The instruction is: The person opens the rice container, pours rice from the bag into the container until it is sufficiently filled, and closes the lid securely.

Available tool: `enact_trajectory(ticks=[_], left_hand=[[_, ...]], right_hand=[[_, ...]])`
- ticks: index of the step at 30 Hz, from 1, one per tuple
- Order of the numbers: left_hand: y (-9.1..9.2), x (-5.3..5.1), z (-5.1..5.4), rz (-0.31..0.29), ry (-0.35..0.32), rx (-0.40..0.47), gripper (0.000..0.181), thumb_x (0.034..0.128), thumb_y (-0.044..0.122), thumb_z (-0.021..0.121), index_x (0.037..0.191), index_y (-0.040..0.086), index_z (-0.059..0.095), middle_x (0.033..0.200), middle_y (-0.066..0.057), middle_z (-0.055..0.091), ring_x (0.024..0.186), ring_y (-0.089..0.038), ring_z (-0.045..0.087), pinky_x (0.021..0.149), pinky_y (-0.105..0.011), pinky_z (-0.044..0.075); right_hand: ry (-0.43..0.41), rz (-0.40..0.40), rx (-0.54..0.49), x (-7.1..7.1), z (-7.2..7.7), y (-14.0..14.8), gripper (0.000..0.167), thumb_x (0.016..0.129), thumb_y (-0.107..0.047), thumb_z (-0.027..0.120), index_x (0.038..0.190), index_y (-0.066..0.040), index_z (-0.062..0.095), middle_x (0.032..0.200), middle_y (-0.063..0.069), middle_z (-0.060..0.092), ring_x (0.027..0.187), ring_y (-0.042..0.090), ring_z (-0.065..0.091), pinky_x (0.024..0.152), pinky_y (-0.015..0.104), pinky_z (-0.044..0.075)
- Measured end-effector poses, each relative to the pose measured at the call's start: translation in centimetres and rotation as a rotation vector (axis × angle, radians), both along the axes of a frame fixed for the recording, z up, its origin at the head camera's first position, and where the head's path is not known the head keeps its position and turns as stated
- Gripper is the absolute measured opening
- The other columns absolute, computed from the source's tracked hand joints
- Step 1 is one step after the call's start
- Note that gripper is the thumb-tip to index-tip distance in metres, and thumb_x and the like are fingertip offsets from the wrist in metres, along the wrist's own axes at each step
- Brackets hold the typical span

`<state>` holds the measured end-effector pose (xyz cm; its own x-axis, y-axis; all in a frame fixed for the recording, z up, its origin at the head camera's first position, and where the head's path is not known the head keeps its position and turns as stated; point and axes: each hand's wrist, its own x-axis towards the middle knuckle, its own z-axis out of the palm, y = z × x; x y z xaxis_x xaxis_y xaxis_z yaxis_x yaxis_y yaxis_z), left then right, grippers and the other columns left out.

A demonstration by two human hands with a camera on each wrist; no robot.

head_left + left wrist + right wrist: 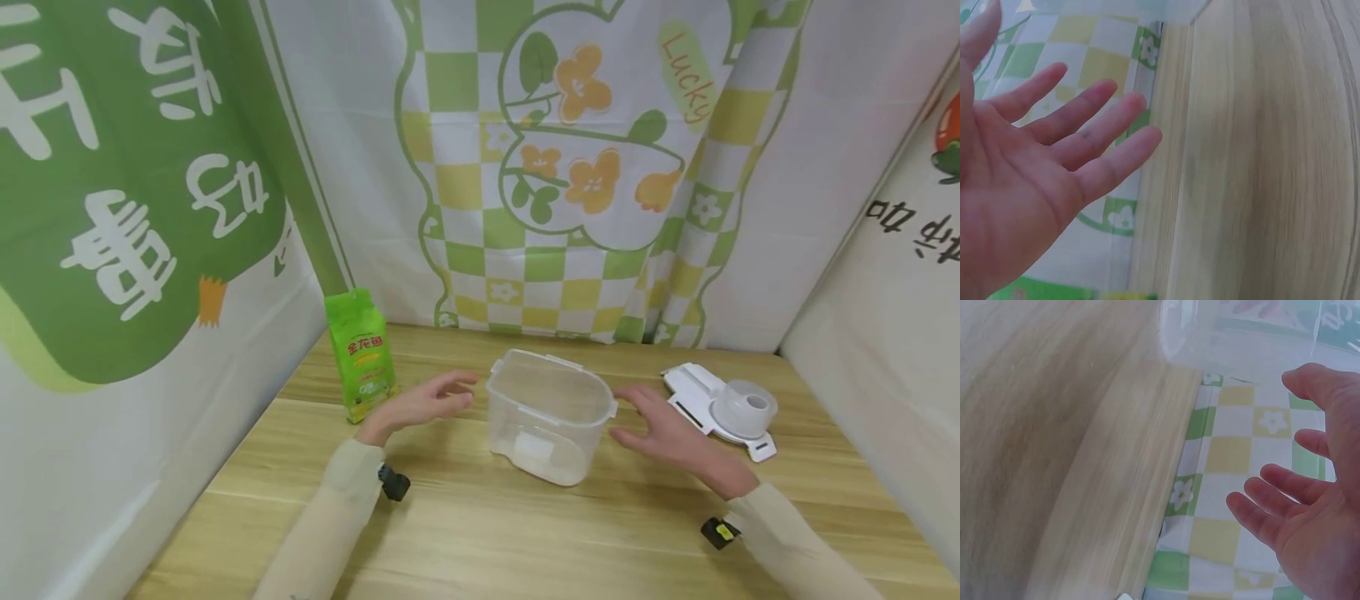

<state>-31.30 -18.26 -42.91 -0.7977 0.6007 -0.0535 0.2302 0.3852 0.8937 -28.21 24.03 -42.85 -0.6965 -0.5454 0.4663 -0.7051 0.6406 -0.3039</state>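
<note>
Clear tub toward the back edge of the table, left hand and right hand loosely spread beside it.
We judge it light, stiff, slightly slippery; we'd grip it at both ends.

Head view forward-down from above — wrist views close, seemingly sideways, both with checked curtain

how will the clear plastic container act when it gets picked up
The clear plastic container is probably light, since no contents show through its walls. Its moulded, rimmed shape suggests it's fairly stiff, and its smooth sides may feel slippery.
</note>
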Motion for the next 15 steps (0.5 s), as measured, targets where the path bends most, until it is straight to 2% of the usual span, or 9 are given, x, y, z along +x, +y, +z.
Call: enact_trajectory(ticks=[5, 10, 13, 15], left_hand=[[-1.8, 0.4, 0.3, 0.048, -0.017, -0.014, 0.055, 0.1003, 0.039, 0.054, 0.145, 0.01, 0.043, 0.147, -0.024, 0.044, 0.131, -0.041, 0.049, 0.108, -0.052, 0.044], [-3.4, 0.7, 0.7, 0.08, -0.018, -0.035, 0.054, 0.1001, 0.042, 0.053, 0.144, 0.011, 0.046, 0.146, -0.024, 0.046, 0.131, -0.04, 0.049, 0.107, -0.055, 0.043], [-4.5, 1.0, 1.0, 0.101, -0.016, -0.061, 0.052, 0.1002, 0.043, 0.053, 0.144, 0.014, 0.046, 0.146, -0.022, 0.047, 0.13, -0.036, 0.051, 0.106, -0.055, 0.044], [-5.2, 1.0, 1.0, 0.106, -0.016, -0.079, 0.051, 0.1006, 0.042, 0.052, 0.144, 0.015, 0.046, 0.146, -0.021, 0.047, 0.13, -0.033, 0.051, 0.105, -0.055, 0.045]], right_hand=[[-0.008, 0.014, -0.014, 0.1, -0.3, -0.3, 0.056, 0.079, -0.019, 0.082, 0.127, -0.004, 0.058, 0.12, 0.012, 0.063, 0.108, 0.03, 0.06, 0.081, 0.039, 0.055], [-0.082, 0.015, 0.002, 0.4, -0.3, -0.7, 0.071, 0.075, -0.033, 0.086, 0.132, -0.005, 0.054, 0.123, 0.014, 0.063, 0.109, 0.025, 0.06, 0.081, 0.04, 0.055], [-0.125, 0.036, 0.007, 0.5, -0.2, -1.1, 0.082, 0.072, -0.04, 0.086, 0.137, -0.004, 0.05, 0.127, 0.015, 0.061, 0.113, 0.026, 0.06, 0.087, 0.045, 0.054], [-0.15, 0.082, -0.012, 0.3, -0.2, -1.4, 0.089, 0.071, -0.041, 0.087, 0.14, -0.003, 0.047, 0.131, 0.016, 0.06, 0.117, 0.03, 0.059, 0.093, 0.049, 0.053]])
